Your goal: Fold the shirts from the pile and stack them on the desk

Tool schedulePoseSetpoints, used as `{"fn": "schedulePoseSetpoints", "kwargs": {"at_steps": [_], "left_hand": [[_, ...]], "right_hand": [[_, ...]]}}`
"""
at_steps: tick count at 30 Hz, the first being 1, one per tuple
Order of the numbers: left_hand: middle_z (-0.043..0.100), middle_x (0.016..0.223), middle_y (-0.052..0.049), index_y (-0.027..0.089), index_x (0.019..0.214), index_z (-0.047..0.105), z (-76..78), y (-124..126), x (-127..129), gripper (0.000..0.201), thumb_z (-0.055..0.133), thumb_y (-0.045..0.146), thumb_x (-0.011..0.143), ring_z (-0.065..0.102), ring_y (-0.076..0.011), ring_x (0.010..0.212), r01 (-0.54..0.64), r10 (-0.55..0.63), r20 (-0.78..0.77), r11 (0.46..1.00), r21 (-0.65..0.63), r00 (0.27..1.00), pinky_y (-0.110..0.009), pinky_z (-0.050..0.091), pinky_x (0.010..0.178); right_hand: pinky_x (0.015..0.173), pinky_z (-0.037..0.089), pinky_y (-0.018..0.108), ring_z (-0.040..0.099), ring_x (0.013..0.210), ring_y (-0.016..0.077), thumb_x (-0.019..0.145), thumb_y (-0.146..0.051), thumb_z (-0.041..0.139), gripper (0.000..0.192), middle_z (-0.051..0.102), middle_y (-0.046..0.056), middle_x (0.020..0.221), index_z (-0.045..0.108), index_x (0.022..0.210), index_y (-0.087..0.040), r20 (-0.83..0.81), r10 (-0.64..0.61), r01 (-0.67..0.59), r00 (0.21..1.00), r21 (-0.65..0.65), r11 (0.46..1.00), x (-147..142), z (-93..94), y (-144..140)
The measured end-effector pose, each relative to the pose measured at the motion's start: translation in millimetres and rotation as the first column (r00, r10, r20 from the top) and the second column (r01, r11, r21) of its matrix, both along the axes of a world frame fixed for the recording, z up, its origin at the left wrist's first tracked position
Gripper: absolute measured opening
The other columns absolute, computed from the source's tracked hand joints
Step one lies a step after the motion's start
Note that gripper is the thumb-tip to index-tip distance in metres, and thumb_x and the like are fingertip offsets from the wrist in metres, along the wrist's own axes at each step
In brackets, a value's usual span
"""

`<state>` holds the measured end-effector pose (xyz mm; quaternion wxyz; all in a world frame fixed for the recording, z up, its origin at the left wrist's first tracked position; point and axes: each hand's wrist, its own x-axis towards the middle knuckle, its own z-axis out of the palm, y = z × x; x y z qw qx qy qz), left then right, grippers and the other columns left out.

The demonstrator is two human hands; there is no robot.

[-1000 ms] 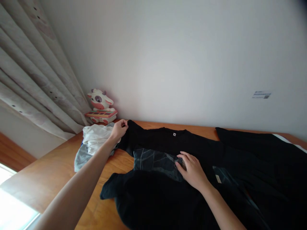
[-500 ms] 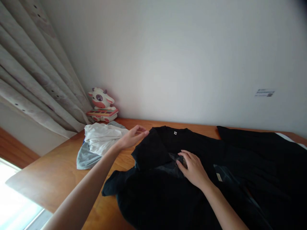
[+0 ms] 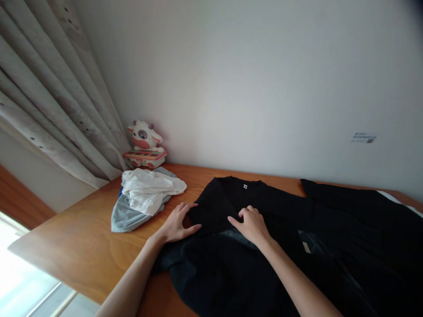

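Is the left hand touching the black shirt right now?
Touching. The head view shows the left hand lying flat with its fingers on the folded edge of the black shirt.

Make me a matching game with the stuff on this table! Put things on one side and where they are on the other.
Things:
1. cow toy
2. white cloth
3. left hand
4. right hand

Places:
A. flat on the left edge of the black shirt
B. in the corner by the curtain
C. on the middle of the black shirt
D. piled on a grey cloth

Pairs: 1-B, 2-D, 3-A, 4-C
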<state>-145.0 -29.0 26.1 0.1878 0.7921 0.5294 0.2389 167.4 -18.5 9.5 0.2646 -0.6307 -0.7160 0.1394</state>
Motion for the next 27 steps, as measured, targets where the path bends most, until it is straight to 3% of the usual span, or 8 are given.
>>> {"fn": "schedulePoseSetpoints", "kwargs": {"at_steps": [5, 8, 11, 13, 15, 18, 20, 27], "left_hand": [[0.058, 0.132, -0.012, 0.024, 0.143, 0.048, -6.6, -3, 0, 0.079, 0.071, 0.065, 0.079, 0.056, -0.0329, 0.123, -0.004, 0.003, 0.020, 0.998, 0.067, 1.000, -0.049, 0.046, 0.108], [0.057, 0.133, -0.014, 0.023, 0.143, 0.047, -9.1, -5, 5, 0.088, 0.075, 0.069, 0.073, 0.054, -0.0350, 0.125, -0.074, 0.073, 0.019, 0.994, 0.086, 0.997, -0.053, 0.042, 0.111], [0.058, 0.135, -0.015, 0.023, 0.144, 0.046, -12.2, -5, 14, 0.094, 0.078, 0.069, 0.068, 0.054, -0.0367, 0.127, -0.133, 0.131, 0.035, 0.989, 0.058, 0.991, -0.056, 0.040, 0.112], [0.057, 0.135, -0.015, 0.023, 0.146, 0.043, -14.1, -2, 20, 0.094, 0.079, 0.066, 0.069, 0.057, -0.0356, 0.125, -0.155, 0.153, 0.061, 0.987, 0.035, 0.986, -0.053, 0.044, 0.109], [0.057, 0.135, -0.015, 0.021, 0.145, 0.043, -15.0, 2, 26, 0.088, 0.077, 0.060, 0.074, 0.061, -0.0330, 0.121, -0.193, 0.192, 0.078, 0.981, 0.007, 0.978, -0.047, 0.049, 0.104], [0.059, 0.132, -0.015, 0.019, 0.140, 0.046, -13.5, 10, 33, 0.073, 0.073, 0.051, 0.080, 0.065, -0.0297, 0.114, -0.267, 0.267, 0.054, 0.964, -0.018, 0.962, -0.041, 0.052, 0.097], [0.062, 0.128, -0.014, 0.018, 0.137, 0.047, -10.7, 14, 36, 0.064, 0.070, 0.045, 0.083, 0.066, -0.0288, 0.113, -0.311, 0.311, 0.000, 0.950, -0.006, 0.950, -0.039, 0.052, 0.094], [0.073, 0.095, -0.005, 0.020, 0.134, 0.047, 7.8, 15, 45, 0.052, 0.065, 0.033, 0.087, 0.071, -0.0271, 0.096, -0.300, 0.290, -0.202, 0.954, -0.023, 0.936, -0.035, 0.050, 0.081]], "right_hand": [[0.076, 0.050, 0.039, 0.067, 0.080, 0.0280, 0.074, -0.036, 0.074, 0.032, 0.062, 0.005, 0.068, 0.052, 0.054, -0.022, -0.346, -0.076, -0.012, 0.935, -0.245, 0.969, -28, 15.3, 27], [0.068, 0.052, 0.031, 0.066, 0.071, 0.0211, 0.086, -0.043, 0.059, 0.026, 0.062, 0.001, 0.063, 0.058, 0.070, -0.023, -0.533, -0.129, -0.021, 0.836, -0.267, 0.963, -35, 27.9, 47], [0.064, 0.054, 0.027, 0.066, 0.070, 0.0170, 0.097, -0.051, 0.038, 0.034, 0.064, 0.000, 0.069, 0.057, 0.086, -0.025, -0.689, -0.232, 0.044, 0.687, -0.280, 0.959, -38, 36.8, 59], [0.059, 0.053, 0.026, 0.062, 0.063, 0.0161, 0.096, -0.059, 0.037, 0.040, 0.059, -0.001, 0.063, 0.054, 0.085, -0.025, -0.735, -0.305, 0.082, 0.606, -0.324, 0.943, -39, 35.4, 60], [0.050, 0.049, 0.025, 0.056, 0.053, 0.0153, 0.087, -0.065, 0.055, 0.041, 0.051, -0.004, 0.054, 0.054, 0.078, -0.025, -0.744, -0.365, 0.086, 0.560, -0.386, 0.919, -39, 28.4, 54], [0.041, 0.041, 0.023, 0.050, 0.046, 0.0141, 0.069, -0.050, 0.083, 0.038, 0.048, -0.005, 0.049, 0.056, 0.070, -0.023, -0.744, -0.406, 0.070, 0.531, -0.439, 0.896, -39, 18.0, 44], [0.043, 0.043, 0.022, 0.056, 0.051, 0.0148, 0.072, -0.038, 0.083, 0.029, 0.054, -0.004, 0.053, 0.058, 0.072, -0.022, -0.767, -0.404, 0.070, 0.499, -0.429, 0.901, -40, 19.5, 42], [0.044, 0.045, 0.017, 0.059, 0.049, 0.0088, 0.097, -0.030, 0.058, 0.022, 0.059, -0.005, 0.062, 0.048, 0.078, -0.024, -0.851, -0.379, 0.102, 0.362, -0.368, 0.924, -45, 76.2, 63]]}}
